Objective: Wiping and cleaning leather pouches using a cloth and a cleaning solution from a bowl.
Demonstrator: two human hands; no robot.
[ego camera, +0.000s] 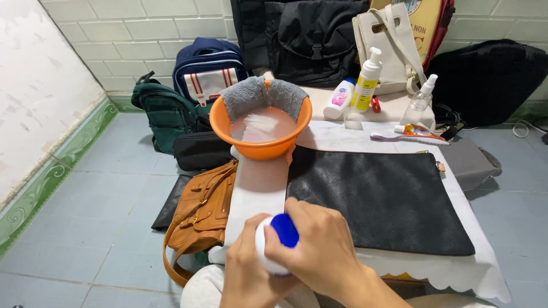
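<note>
Near the front edge of the table, my left hand [248,268] grips a white bottle [264,251] from below. My right hand [317,242] closes over the bottle's blue cap [285,230] from the right. Just beyond the hands lies a flat black leather pouch [382,197] on the white tablecloth [257,188]. Farther back stands an orange basin [260,145] of cloudy water with a grey towel [262,94] draped over its far rim.
A white-and-pink bottle [339,98], a yellow pump bottle [366,80], a small spray bottle [421,98] and a toothbrush [408,138] sit at the table's back. A tan handbag [200,214] hangs at the left edge. Backpacks [208,68] and black bags [311,40] line the tiled wall.
</note>
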